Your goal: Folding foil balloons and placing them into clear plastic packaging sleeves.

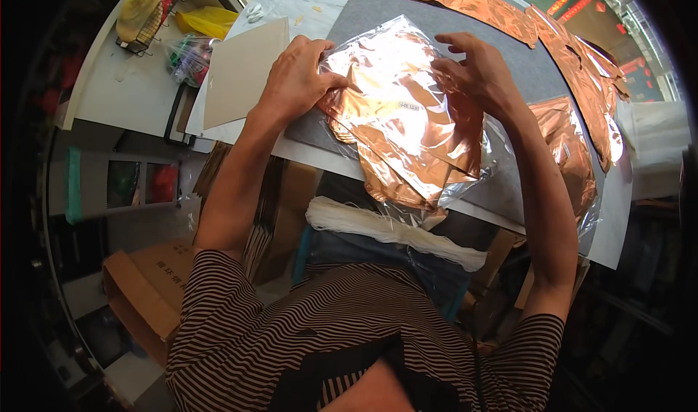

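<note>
Grey-topped worktable, further copper foil pieces along its far side. One copper foil packet in clear film, at the near edge before the person, lower end overhanging. Left hand: thumb and fingers parted, touching the packet's left side. Right hand: forefinger and thumb apart, at its upper right, contact unclear to me. White cord bundle, below the table edge.

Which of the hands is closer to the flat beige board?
Left. The left hand is just beside the beige board's right edge; the right hand is farther away, across the shiny copper foil.
</note>
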The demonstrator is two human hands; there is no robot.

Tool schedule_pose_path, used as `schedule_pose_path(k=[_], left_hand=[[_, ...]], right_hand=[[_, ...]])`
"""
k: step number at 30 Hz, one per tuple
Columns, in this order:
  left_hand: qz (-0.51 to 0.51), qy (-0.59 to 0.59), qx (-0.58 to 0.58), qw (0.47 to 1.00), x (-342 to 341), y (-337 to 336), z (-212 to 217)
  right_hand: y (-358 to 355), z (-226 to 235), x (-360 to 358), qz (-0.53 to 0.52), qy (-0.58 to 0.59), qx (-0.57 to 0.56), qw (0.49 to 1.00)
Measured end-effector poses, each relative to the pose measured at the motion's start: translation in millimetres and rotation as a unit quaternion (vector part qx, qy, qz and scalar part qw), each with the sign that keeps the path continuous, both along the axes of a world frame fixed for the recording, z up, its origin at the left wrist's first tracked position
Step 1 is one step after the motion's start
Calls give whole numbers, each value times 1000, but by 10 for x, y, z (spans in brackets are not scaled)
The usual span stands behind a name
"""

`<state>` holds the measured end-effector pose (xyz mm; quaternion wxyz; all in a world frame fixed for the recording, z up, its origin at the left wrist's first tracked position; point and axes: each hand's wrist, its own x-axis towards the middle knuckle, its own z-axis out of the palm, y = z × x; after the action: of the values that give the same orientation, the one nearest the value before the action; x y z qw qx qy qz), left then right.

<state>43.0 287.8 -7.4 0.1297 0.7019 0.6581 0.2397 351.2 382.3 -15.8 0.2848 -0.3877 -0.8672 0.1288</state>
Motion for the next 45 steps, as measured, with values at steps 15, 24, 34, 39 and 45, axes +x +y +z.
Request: schedule_pose_path(k=[15, 24, 34, 39, 45], left_hand=[[0, -129, 31, 991, -16, 51, -37], [-3, -150, -20, 988, -63, 106, -34], [-98, -129, -52, 985, -56, 486, -16], [-144, -207, -77, 965, -34, 863, 86], [-206, -98, -47, 973, 304, 796, 380]], right_hand=[[176, 70, -667, 55, -63, 138, 987], [642, 151, -707, 157, -169, 35, 972], [723, 270, -850, 161, -215, -152, 951], [664, 279, -730, 215, -64, -61, 973], [310, 705, -571, 114, -187, -67, 973]])
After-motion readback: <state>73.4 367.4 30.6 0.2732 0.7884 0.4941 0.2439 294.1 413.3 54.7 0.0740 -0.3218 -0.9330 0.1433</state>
